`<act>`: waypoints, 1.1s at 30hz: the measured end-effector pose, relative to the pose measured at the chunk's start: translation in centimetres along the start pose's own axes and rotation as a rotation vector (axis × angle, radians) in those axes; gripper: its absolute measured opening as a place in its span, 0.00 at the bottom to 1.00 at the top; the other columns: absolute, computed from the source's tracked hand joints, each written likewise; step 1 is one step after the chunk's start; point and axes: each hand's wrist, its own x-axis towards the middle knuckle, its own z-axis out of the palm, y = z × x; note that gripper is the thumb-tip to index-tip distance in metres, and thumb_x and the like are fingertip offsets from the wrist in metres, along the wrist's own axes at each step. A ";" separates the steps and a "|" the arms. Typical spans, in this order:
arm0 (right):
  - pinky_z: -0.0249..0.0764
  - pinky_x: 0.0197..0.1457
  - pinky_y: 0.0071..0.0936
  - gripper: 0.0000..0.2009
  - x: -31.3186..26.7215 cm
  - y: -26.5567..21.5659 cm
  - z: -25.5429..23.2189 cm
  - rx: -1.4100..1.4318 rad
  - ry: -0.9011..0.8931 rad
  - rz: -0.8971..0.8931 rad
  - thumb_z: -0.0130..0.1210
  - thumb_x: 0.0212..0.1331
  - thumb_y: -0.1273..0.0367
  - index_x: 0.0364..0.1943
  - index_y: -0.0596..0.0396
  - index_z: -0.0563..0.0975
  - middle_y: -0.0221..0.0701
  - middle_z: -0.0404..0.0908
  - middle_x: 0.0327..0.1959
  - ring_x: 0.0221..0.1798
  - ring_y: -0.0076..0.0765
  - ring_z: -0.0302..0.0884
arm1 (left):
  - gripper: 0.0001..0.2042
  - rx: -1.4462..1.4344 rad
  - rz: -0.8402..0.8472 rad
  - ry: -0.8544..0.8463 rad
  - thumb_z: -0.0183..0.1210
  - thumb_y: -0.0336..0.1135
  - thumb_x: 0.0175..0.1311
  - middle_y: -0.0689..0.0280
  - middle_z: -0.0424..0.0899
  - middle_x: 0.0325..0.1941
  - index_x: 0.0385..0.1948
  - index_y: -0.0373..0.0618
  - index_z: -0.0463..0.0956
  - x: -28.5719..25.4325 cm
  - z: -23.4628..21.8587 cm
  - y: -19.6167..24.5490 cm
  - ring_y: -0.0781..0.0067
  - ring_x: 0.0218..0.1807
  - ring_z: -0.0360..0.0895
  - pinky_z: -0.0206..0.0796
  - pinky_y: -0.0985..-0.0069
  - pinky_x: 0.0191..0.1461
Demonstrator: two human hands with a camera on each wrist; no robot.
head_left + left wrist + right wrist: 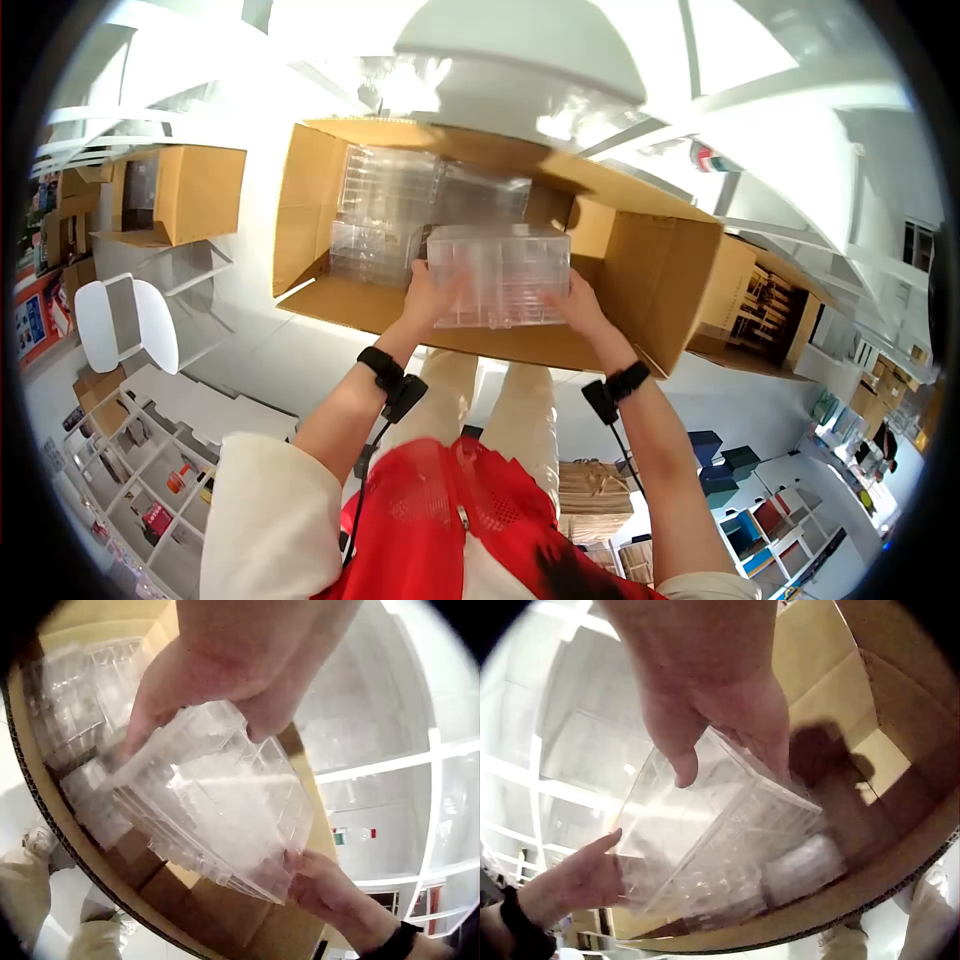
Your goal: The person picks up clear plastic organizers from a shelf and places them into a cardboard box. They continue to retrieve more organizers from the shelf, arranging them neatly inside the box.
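A clear plastic box [505, 270] with ribbed, divided walls is held up between both hands, over an open cardboard box [662, 285]. At its left end, my left hand [432, 298] grips it, thumb on one side and fingers on the other, as the left wrist view shows. My right hand [580, 303] holds the opposite end, its thumb [684, 766] lying against the clear wall. More clear plastic boxes [385, 190] are packed in the left part of the cardboard box. Brown cardboard shows inside its right part.
Another cardboard box [205, 195] stands at the left, and one with slatted contents [770, 310] sits at the right. White shelf frames [830, 190] rise beyond the cardboard box. A white stool [150, 325] is at the far left.
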 end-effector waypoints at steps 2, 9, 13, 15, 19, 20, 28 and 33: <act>0.65 0.51 0.32 0.31 4.0 2.7 1.8 -0.140 -0.020 0.013 0.60 0.43 0.57 0.51 0.60 0.65 0.44 0.72 0.46 0.48 0.45 0.71 | 0.34 -0.040 -0.007 0.019 0.60 0.50 0.46 0.48 0.72 0.43 0.46 0.33 0.55 4.3 1.3 -3.1 0.55 0.45 0.72 0.63 0.68 0.47; 0.67 0.49 0.37 0.28 11.8 10.5 7.0 -0.437 -0.140 0.231 0.58 0.45 0.58 0.47 0.62 0.67 0.48 0.73 0.44 0.47 0.50 0.71 | 0.40 -0.017 0.022 -0.019 0.61 0.49 0.46 0.44 0.68 0.47 0.50 0.26 0.49 14.1 5.8 -11.9 0.57 0.48 0.69 0.61 0.71 0.50; 0.67 0.48 0.37 0.28 13.3 14.0 8.6 -0.457 -0.226 0.259 0.58 0.45 0.58 0.47 0.63 0.67 0.49 0.73 0.42 0.46 0.51 0.71 | 0.40 0.033 -0.107 -0.069 0.62 0.48 0.45 0.44 0.69 0.46 0.49 0.24 0.48 15.4 6.8 -14.0 0.57 0.48 0.69 0.62 0.70 0.49; 0.67 0.48 0.37 0.27 14.1 16.3 9.6 -0.445 -0.231 0.275 0.59 0.45 0.59 0.47 0.63 0.68 0.48 0.73 0.42 0.45 0.52 0.71 | 0.40 0.004 -0.177 -0.102 0.62 0.47 0.46 0.44 0.68 0.46 0.49 0.24 0.48 15.7 6.8 -14.0 0.58 0.47 0.70 0.63 0.70 0.48; 0.67 0.49 0.37 0.25 16.0 18.2 11.2 -0.520 -0.285 0.310 0.59 0.44 0.63 0.47 0.61 0.68 0.47 0.73 0.42 0.46 0.51 0.71 | 0.38 -0.094 -0.105 -0.192 0.62 0.45 0.46 0.44 0.68 0.47 0.49 0.25 0.49 18.0 7.3 -16.5 0.58 0.47 0.70 0.64 0.69 0.47; 0.67 0.49 0.37 0.24 16.4 17.8 11.3 -0.545 -0.315 0.296 0.59 0.44 0.64 0.47 0.60 0.68 0.47 0.73 0.42 0.46 0.51 0.71 | 0.38 -0.121 -0.030 -0.213 0.62 0.44 0.46 0.44 0.67 0.47 0.49 0.25 0.50 18.9 7.6 -17.5 0.57 0.47 0.71 0.64 0.69 0.47; 0.60 0.56 0.33 0.31 15.4 15.8 11.1 -0.223 -0.079 0.253 0.55 0.46 0.73 0.56 0.62 0.57 0.49 0.66 0.51 0.56 0.48 0.63 | 0.28 0.247 -0.095 -0.245 0.55 0.42 0.51 0.45 0.67 0.51 0.51 0.35 0.60 17.2 4.9 -14.1 0.49 0.49 0.69 0.63 0.65 0.50; 0.57 0.60 0.31 0.35 16.4 12.3 9.5 -0.228 -0.048 0.251 0.52 0.47 0.73 0.61 0.60 0.48 0.51 0.57 0.58 0.60 0.48 0.57 | 0.24 0.760 -0.037 -0.445 0.52 0.41 0.53 0.50 0.62 0.57 0.52 0.42 0.63 17.6 -3.7 -9.4 0.50 0.48 0.70 0.63 0.67 0.51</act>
